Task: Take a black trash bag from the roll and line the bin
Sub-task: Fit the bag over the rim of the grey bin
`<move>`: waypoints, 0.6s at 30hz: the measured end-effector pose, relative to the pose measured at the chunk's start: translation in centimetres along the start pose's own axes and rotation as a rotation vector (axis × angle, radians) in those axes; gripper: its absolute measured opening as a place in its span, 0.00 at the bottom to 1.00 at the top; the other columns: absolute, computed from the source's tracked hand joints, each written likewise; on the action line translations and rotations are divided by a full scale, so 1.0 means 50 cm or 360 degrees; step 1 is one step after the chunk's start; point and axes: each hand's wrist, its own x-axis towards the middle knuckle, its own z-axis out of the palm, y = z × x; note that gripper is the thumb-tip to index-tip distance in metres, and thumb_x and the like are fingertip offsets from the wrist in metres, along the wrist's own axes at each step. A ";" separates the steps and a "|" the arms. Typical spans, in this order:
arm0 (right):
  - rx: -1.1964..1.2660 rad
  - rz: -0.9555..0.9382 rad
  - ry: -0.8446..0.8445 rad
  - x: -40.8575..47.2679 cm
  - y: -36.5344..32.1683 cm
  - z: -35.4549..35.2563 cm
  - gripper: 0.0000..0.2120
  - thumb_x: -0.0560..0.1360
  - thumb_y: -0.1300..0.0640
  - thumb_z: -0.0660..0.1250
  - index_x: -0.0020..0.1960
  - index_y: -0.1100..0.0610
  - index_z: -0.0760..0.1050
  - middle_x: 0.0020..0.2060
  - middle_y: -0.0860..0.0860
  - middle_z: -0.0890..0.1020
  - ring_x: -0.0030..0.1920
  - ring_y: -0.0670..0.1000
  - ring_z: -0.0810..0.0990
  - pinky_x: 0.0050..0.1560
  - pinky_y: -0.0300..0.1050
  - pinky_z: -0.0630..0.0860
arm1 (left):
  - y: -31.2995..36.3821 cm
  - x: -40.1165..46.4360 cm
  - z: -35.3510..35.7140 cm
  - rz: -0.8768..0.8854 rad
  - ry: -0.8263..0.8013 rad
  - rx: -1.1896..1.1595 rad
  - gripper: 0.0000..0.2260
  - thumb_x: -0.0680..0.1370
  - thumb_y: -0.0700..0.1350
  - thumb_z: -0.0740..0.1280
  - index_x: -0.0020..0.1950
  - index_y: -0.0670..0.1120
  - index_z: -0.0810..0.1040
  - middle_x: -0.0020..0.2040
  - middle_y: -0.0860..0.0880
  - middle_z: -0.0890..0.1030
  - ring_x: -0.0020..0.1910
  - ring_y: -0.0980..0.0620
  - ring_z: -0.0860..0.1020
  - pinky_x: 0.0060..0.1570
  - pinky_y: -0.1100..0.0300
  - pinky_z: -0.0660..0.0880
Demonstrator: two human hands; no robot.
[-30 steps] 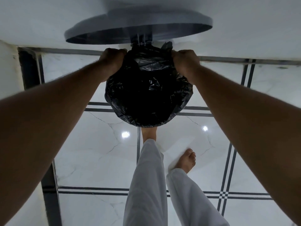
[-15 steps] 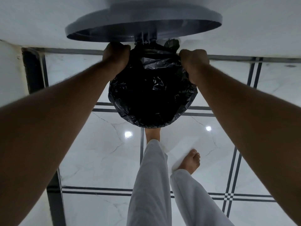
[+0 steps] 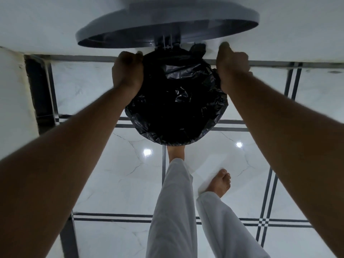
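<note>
A black trash bag [image 3: 176, 101] fills the mouth of a round bin on the floor, its edge folded over the rim so the bin's own wall is hidden. The grey lid [image 3: 167, 27] stands raised behind it, against the white wall. My left hand [image 3: 127, 71] is closed on the bag's edge at the left side of the rim. My right hand [image 3: 231, 66] grips the bag's edge at the right side, thumb pointing up. A bunched bit of bag sticks up near the hinge. No roll of bags is in view.
The floor is glossy white marble tile [image 3: 111, 174] with dark double lines. My left foot [image 3: 176, 153] is pressed against the bin's base; my right foot [image 3: 219, 183] stands to the right. A white wall [image 3: 14, 99] and dark gap lie at the left.
Both hands have stayed on the bag's edge at the rim's far sides. The right hand has shifted slightly, its thumb now raised. The view has drifted a little.
</note>
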 end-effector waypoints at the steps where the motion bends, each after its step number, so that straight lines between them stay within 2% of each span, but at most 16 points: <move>1: -0.0098 -0.0158 0.0130 -0.017 0.017 -0.009 0.22 0.80 0.39 0.63 0.64 0.53 0.78 0.57 0.48 0.79 0.66 0.55 0.76 0.69 0.56 0.73 | -0.016 -0.015 -0.001 0.0031 0.0102 -0.0038 0.16 0.85 0.57 0.64 0.62 0.48 0.83 0.63 0.48 0.84 0.65 0.47 0.81 0.60 0.59 0.71; 3: -0.0114 -0.0729 0.0465 -0.074 0.068 -0.029 0.09 0.80 0.45 0.67 0.54 0.50 0.77 0.49 0.43 0.79 0.58 0.52 0.76 0.61 0.53 0.73 | -0.046 -0.060 -0.017 0.0125 0.0245 -0.0094 0.14 0.82 0.58 0.66 0.60 0.51 0.82 0.62 0.53 0.80 0.64 0.49 0.80 0.67 0.52 0.74; 4: 0.0031 -0.1056 0.0461 -0.119 0.092 -0.036 0.05 0.80 0.49 0.69 0.49 0.48 0.74 0.44 0.43 0.78 0.51 0.51 0.77 0.55 0.51 0.74 | -0.061 -0.084 -0.023 0.0165 0.0267 -0.0103 0.15 0.82 0.58 0.66 0.61 0.51 0.81 0.62 0.54 0.79 0.65 0.49 0.79 0.68 0.51 0.75; 6: 0.0209 -0.1417 0.0248 -0.167 0.146 -0.022 0.10 0.80 0.55 0.72 0.44 0.46 0.72 0.37 0.46 0.77 0.40 0.51 0.77 0.46 0.45 0.74 | -0.091 -0.117 -0.020 0.0254 0.0249 -0.0103 0.16 0.83 0.57 0.65 0.65 0.51 0.81 0.65 0.52 0.78 0.65 0.49 0.79 0.67 0.52 0.75; 8: 0.0100 -0.1545 -0.0113 -0.193 0.195 0.021 0.12 0.83 0.55 0.72 0.41 0.50 0.75 0.34 0.47 0.78 0.36 0.50 0.78 0.41 0.40 0.73 | -0.118 -0.133 -0.011 0.0349 0.0165 -0.0063 0.16 0.84 0.55 0.64 0.68 0.49 0.80 0.68 0.49 0.78 0.66 0.48 0.79 0.65 0.54 0.75; 9: -0.0050 -0.1565 -0.0239 -0.192 0.217 0.052 0.15 0.84 0.55 0.71 0.39 0.52 0.74 0.31 0.47 0.78 0.33 0.49 0.78 0.38 0.41 0.74 | -0.129 -0.133 -0.003 0.0393 0.0115 -0.0060 0.17 0.85 0.53 0.63 0.70 0.48 0.79 0.68 0.48 0.79 0.65 0.49 0.78 0.64 0.56 0.75; 11: -0.0345 -0.1471 -0.0451 -0.159 0.248 0.116 0.21 0.86 0.54 0.69 0.35 0.49 0.69 0.29 0.44 0.75 0.32 0.49 0.79 0.37 0.47 0.76 | -0.140 -0.125 0.005 0.0479 0.0072 -0.0055 0.16 0.86 0.50 0.62 0.71 0.45 0.77 0.65 0.49 0.80 0.63 0.51 0.78 0.58 0.64 0.72; 12: -0.0485 -0.1429 -0.0559 -0.137 0.259 0.149 0.21 0.86 0.53 0.69 0.36 0.48 0.69 0.30 0.44 0.77 0.34 0.50 0.80 0.39 0.48 0.76 | -0.149 -0.118 0.006 0.0499 0.0069 -0.0062 0.16 0.86 0.48 0.62 0.72 0.44 0.76 0.64 0.50 0.81 0.61 0.52 0.78 0.54 0.69 0.70; 13: -0.0669 -0.1393 -0.0633 -0.114 0.265 0.173 0.17 0.86 0.51 0.68 0.38 0.50 0.74 0.36 0.48 0.81 0.41 0.54 0.84 0.43 0.49 0.78 | -0.153 -0.111 0.007 0.0509 0.0061 -0.0082 0.16 0.86 0.48 0.61 0.72 0.44 0.75 0.62 0.52 0.82 0.59 0.54 0.78 0.51 0.73 0.69; 14: -0.0887 -0.1359 -0.0671 -0.088 0.271 0.195 0.13 0.86 0.48 0.67 0.46 0.53 0.81 0.45 0.55 0.86 0.51 0.60 0.85 0.51 0.51 0.80 | -0.156 -0.105 0.008 0.0511 0.0059 -0.0095 0.16 0.86 0.48 0.61 0.72 0.45 0.74 0.61 0.54 0.81 0.57 0.55 0.78 0.49 0.76 0.68; 15: -0.1125 -0.1328 -0.0653 -0.061 0.272 0.220 0.16 0.86 0.44 0.66 0.58 0.56 0.84 0.56 0.60 0.86 0.62 0.64 0.83 0.61 0.53 0.80 | -0.165 -0.096 0.012 0.0515 0.0056 -0.0112 0.16 0.86 0.48 0.60 0.72 0.45 0.74 0.61 0.55 0.81 0.57 0.56 0.78 0.49 0.77 0.67; 16: -0.1325 -0.1272 -0.0653 -0.040 0.269 0.234 0.23 0.86 0.39 0.65 0.69 0.56 0.82 0.66 0.62 0.83 0.71 0.65 0.79 0.70 0.55 0.78 | -0.167 -0.093 0.013 0.0536 0.0056 -0.0117 0.16 0.87 0.48 0.60 0.72 0.45 0.75 0.61 0.56 0.81 0.57 0.56 0.78 0.49 0.78 0.67; 18: -0.1526 -0.1110 -0.0714 -0.003 0.266 0.266 0.36 0.83 0.30 0.58 0.82 0.52 0.73 0.79 0.61 0.75 0.81 0.66 0.70 0.81 0.60 0.69 | -0.178 -0.088 0.019 0.0585 0.0050 -0.0119 0.15 0.88 0.47 0.59 0.72 0.45 0.75 0.61 0.56 0.80 0.58 0.56 0.78 0.50 0.78 0.67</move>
